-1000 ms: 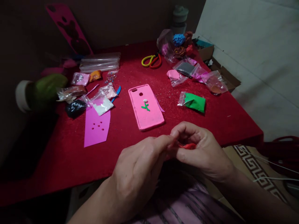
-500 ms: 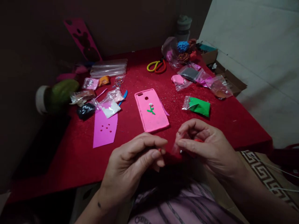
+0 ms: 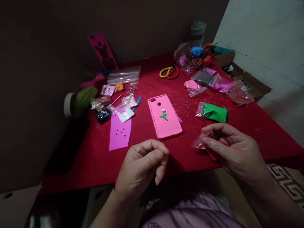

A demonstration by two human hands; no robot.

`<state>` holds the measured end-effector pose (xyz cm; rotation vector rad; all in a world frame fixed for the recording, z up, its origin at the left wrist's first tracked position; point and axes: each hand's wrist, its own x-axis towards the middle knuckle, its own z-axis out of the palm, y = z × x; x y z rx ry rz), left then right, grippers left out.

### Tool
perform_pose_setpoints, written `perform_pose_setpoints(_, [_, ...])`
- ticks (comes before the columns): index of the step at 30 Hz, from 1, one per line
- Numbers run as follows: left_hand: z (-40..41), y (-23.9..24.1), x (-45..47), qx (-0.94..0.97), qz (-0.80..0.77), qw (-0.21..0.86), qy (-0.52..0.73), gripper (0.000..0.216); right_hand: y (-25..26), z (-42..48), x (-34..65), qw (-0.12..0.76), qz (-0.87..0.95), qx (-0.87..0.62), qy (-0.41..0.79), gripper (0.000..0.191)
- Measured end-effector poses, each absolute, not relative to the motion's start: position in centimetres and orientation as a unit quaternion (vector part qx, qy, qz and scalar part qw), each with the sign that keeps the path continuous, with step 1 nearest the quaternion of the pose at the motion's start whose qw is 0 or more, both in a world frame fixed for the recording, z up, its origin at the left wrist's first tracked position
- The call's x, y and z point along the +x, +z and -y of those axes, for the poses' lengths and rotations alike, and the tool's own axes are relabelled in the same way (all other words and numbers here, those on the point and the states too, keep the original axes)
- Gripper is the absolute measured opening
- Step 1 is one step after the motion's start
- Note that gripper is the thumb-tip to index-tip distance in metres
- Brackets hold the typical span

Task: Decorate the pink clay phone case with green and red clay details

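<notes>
My left hand (image 3: 144, 163) is closed over the table's front edge, thumb against the curled index finger; what it pinches, if anything, is hidden. To its right, my right hand (image 3: 234, 148) grips a clear plastic bag of red clay (image 3: 210, 153), the bag's loose end poking out past the fingertips. Between and beyond the hands lies a pink phone case (image 3: 170, 126) bearing a flower with a green stem (image 3: 163, 117) and a small white top. Left of it, several tiny red dots sit on a pink-purple sheet (image 3: 118, 142).
A bag of green clay (image 3: 217, 113) lies beyond my right hand. Scissors (image 3: 169, 72) rest at the back. Small bags, including white clay (image 3: 125, 114), and a tipped jar (image 3: 79, 101) are on the left. A bottle (image 3: 197, 33) stands at the back right.
My hands have moved apart, the right one going rightward with the bag of red clay. A red bit showed at my left fingertips before and is out of sight now. The view has shifted left.
</notes>
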<state>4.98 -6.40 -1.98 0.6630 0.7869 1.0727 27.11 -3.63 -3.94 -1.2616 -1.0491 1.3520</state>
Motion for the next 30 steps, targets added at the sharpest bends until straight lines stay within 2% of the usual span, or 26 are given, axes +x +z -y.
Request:
perform_pose_setpoints(9, [6.22,-2.28,4.65,0.263,-0.313,0.737,0.538,0.021,-4.90,4.03,27.60,0.480,0.433,-0.528,0.550,0.029])
perform_pose_setpoints(14, [6.58,-2.19,4.43,0.220,-0.312,0.761,0.525,0.020,-4.65,4.10,27.53,0.477,0.433,-0.534,0.548,0.029])
perform_pose_setpoints(22, [6.24,-2.72,4.46,0.207,-0.264,0.779,0.530,0.019,-4.40,4.02,27.24,0.473,0.428,-0.548,0.541,0.029])
perform_pose_setpoints(27, [6.16,-2.64,4.25,0.200,-0.225,0.793,0.530,0.007,-4.41,3.95,27.25,0.474,0.434,-0.546,0.537,0.030])
perform_pose_setpoints(30, [6.25,-2.48,4.25,0.193,-0.238,0.794,0.525,0.008,-4.45,4.02,27.33,0.469,0.430,-0.547,0.543,0.030])
